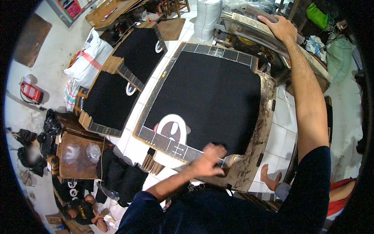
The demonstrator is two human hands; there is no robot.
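Black shirt (pixel 206 93) | left hand (pixel 210 160) blurred | right hand (pixel 281 26) grips frame (pixel 249 29)

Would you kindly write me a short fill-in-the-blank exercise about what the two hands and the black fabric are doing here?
1. The left hand presses on the near edge of the ____ fabric.
2. The right hand rests on the raised ____ at the far end.
3. The printed motif near the left hand is mostly ____.
4. Two more boards lie to the person's ____.

Missing words: black; frame; white; left
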